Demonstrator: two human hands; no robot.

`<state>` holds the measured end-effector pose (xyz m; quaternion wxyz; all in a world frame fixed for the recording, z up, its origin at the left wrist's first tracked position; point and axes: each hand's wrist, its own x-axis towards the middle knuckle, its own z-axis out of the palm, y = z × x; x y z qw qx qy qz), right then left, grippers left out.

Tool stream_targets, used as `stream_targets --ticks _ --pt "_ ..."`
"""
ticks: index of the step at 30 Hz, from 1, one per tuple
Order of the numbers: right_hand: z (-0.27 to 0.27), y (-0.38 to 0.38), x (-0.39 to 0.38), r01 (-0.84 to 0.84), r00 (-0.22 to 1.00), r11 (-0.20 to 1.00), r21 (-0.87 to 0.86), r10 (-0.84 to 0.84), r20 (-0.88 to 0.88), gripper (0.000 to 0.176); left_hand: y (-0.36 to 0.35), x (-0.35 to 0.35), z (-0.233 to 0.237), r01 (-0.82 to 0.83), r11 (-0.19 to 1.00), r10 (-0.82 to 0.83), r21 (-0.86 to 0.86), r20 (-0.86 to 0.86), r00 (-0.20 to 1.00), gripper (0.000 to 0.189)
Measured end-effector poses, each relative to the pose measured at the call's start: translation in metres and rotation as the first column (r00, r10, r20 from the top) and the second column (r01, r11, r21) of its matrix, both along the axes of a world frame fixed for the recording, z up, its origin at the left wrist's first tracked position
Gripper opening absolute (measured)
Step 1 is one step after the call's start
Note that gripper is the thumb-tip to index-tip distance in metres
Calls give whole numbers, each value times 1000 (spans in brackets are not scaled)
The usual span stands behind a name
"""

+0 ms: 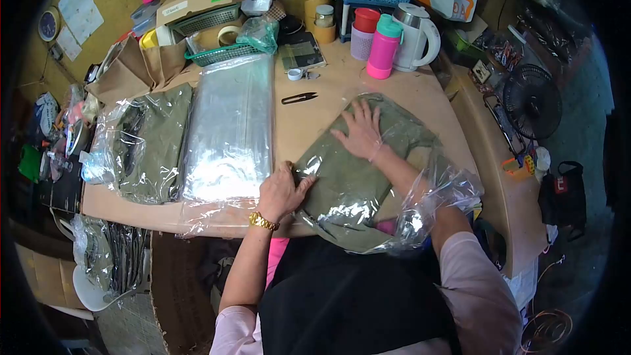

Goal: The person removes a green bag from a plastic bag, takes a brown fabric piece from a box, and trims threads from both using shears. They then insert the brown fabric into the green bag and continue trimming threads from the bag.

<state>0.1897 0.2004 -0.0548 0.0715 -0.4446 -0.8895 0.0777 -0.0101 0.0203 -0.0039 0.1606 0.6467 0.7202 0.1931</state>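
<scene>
Cloth (pixel 345 187), olive green and folded, lies in a clear plastic bag (pixel 455 190) on the table (pixel 296 135), right of its middle, the nearest folds reaching the near edge. My right hand (pixel 361 133) rests palm down on the far part of the cloth, fingers spread wide; the forearm runs among loose plastic, so I judge the hand to be inside the bag. My left hand (pixel 282 190) is at the bag's left side, close to the near edge, thumb held apart from the fingers; whether it pinches the film there, I cannot tell.

To smooth this well, I should let the left hand anchor that side while the right palm presses out the creases, with no nail catching the thin film. The plastic bunched about my right forearm, toward the table's near right corner, wants easing off gently so it drags no folds along. Flat bags (pixel 230 112) are stacked just beside my left hand, and a bagged bundle (pixel 156 148) lies by the left edge. The snips (pixel 299 98), nearer the far edge, are best left well apart from the film.
</scene>
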Motion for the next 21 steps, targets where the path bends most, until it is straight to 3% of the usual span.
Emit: stream_targets --ticks 1,2,3,5,6,8,10,11,13,14,16,18,20,21 --pt "-7 3 8 210 976 968 134 -200 -90 70 -1 6 3 44 988 -37 -147 52 998 58" --pt "2 -3 10 216 975 968 130 -207 -82 70 -2 12 9 96 982 -84 -162 79 993 59" --pt "19 -8 7 157 987 980 119 -158 0 69 1 12 3 102 982 -90 -157 78 993 59" --pt "28 -8 7 99 991 990 96 -107 82 69 3 7 -16 201 975 -213 95 138 967 52" --pt "28 0 12 50 997 997 51 -53 53 67 5 2 -20 185 983 -174 -15 271 947 49" --pt "17 21 28 -4 1000 1000 5 4 24 66 -1 -6 -25 180 982 -151 -51 359 921 48" --pt "-7 47 46 -96 915 984 150 147 -375 63 -11 -7 -24 126 987 -63 -103 476 877 48" --pt "-6 48 46 -98 915 984 148 147 -375 63 -14 -7 -28 125 986 -60 -106 477 877 48" --pt "-8 46 47 122 970 992 1 -120 -211 61 -21 -8 -39 16 1000 -7 -11 563 826 50" --pt "-10 42 46 123 970 992 -4 -121 -209 61 -18 -9 -26 -1 988 74 -155 470 880 51" --pt "-13 34 39 160 978 926 341 -102 -183 64 -15 -12 -53 -28 996 67 -81 534 843 47" --pt "-4 27 34 114 991 944 309 -85 -105 65 -15 -10 -58 -59 998 50 -4 595 802 43" --pt "1 26 35 69 998 959 276 -65 -25 66 -16 -7 -57 -115 993 84 -14 770 632 33" --pt "2 30 37 13 1000 983 181 -14 3 68 -16 -6 -59 -113 993 82 -12 770 633 33"
